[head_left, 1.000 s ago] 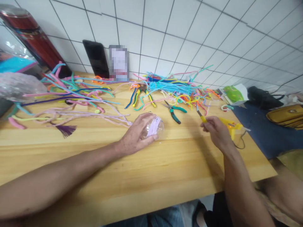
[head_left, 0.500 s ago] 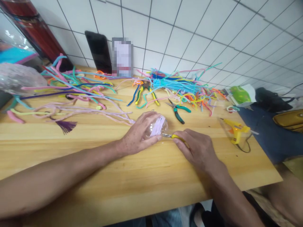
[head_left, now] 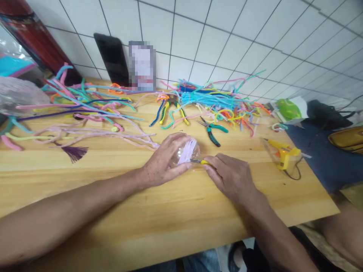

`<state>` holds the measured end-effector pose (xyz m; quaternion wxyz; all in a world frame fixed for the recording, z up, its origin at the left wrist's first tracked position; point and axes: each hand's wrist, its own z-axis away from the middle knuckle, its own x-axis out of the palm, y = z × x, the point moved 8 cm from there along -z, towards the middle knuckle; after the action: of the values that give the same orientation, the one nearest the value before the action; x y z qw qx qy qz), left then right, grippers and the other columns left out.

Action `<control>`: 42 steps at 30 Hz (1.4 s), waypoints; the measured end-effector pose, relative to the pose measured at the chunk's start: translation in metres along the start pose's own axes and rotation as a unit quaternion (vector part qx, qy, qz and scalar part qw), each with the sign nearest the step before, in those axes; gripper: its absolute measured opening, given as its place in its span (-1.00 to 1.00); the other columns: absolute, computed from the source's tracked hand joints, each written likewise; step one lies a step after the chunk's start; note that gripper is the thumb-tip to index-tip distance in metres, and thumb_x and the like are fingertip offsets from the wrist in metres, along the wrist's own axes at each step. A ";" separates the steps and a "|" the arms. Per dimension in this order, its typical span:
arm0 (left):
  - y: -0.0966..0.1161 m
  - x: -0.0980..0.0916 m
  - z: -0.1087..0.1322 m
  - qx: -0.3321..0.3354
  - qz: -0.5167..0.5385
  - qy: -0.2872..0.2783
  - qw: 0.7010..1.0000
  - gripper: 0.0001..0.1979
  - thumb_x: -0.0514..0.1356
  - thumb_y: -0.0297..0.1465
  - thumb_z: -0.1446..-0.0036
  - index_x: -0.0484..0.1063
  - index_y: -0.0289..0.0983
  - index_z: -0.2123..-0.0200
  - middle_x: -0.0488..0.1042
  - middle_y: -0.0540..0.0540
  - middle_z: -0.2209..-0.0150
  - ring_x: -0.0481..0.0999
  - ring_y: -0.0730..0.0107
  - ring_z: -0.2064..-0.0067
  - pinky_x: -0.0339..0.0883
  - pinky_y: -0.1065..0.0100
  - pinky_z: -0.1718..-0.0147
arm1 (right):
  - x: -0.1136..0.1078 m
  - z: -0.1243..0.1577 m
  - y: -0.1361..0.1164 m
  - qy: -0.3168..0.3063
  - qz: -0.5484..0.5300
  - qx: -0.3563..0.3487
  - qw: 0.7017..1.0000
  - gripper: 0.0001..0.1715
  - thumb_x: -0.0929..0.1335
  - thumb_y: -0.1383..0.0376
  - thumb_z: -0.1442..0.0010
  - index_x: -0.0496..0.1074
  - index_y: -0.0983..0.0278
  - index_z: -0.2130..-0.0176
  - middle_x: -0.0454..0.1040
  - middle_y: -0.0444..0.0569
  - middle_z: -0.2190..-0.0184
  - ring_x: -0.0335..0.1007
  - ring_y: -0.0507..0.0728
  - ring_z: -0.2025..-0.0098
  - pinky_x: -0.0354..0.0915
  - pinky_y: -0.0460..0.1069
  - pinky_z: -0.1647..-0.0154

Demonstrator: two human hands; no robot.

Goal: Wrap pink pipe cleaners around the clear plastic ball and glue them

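Observation:
My left hand [head_left: 163, 162] is closed around a clear, rounded plastic piece [head_left: 196, 151] that looks like part of a bottle, holding it against the table. A pale lilac strip [head_left: 186, 152] runs across its side. My right hand [head_left: 228, 172] grips a yellow-handled utility knife [head_left: 205, 162]. The dark blade reaches left to the plastic, just beside my left thumb; whether the tip has gone in, I cannot tell. Behind the plastic lie pliers with green-and-black handles [head_left: 212, 132], jaws towards the wall.
Yellow-handled pliers [head_left: 172, 109] lie farther back. Pipe cleaners are heaped at the left [head_left: 85, 102] and along the wall [head_left: 210, 99]. A purple tassel [head_left: 74, 152] lies at left. A yellow glue gun [head_left: 283, 155] rests at right. Two phones, one black [head_left: 112, 60], lean on the tiles.
The knife and my right hand have shifted slightly left, bringing the blade closer to the lilac strip. My left hand keeps its hold; the whole view has moved a little.

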<state>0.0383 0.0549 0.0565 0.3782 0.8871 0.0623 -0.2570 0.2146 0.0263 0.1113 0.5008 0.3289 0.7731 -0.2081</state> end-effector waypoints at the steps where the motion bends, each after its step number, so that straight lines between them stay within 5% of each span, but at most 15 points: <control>1: 0.000 0.000 0.000 0.001 0.000 0.002 1.000 -0.27 0.31 -0.20 -0.43 0.09 -0.07 -0.53 0.33 -0.34 -0.38 0.33 -0.08 -0.45 0.33 -0.17 -0.42 | 0.000 0.000 0.000 0.001 0.002 0.000 1.000 -0.71 0.31 0.24 -0.57 0.61 0.23 0.10 0.66 -0.06 0.40 0.61 0.11 0.40 0.33 0.00 0.35; 17: 0.001 0.000 0.000 0.001 -0.006 0.005 1.000 -0.27 0.33 -0.23 -0.41 0.12 -0.08 -0.51 0.33 -0.33 -0.38 0.33 -0.09 -0.45 0.33 -0.22 -0.41 | -0.004 0.000 -0.009 0.023 0.042 0.003 0.999 -0.67 0.30 0.24 -0.58 0.63 0.27 0.12 0.61 -0.09 0.46 0.55 0.08 0.47 0.24 -0.01 0.38; 42: 0.000 -0.001 0.001 0.003 -0.009 0.009 1.000 -0.27 0.34 -0.28 -0.38 0.15 -0.09 -0.50 0.33 -0.33 -0.38 0.34 -0.06 -0.45 0.34 -0.18 -0.41 | 0.010 0.006 -0.006 -0.033 0.001 0.025 0.999 -0.54 0.19 0.21 -0.64 0.63 0.28 -0.01 0.69 -0.02 0.35 0.64 0.10 0.35 0.31 -0.02 0.33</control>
<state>0.0369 0.0541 0.0560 0.3725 0.8899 0.0732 -0.2528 0.2117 0.0215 0.0992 0.5178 0.3355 0.7502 -0.2376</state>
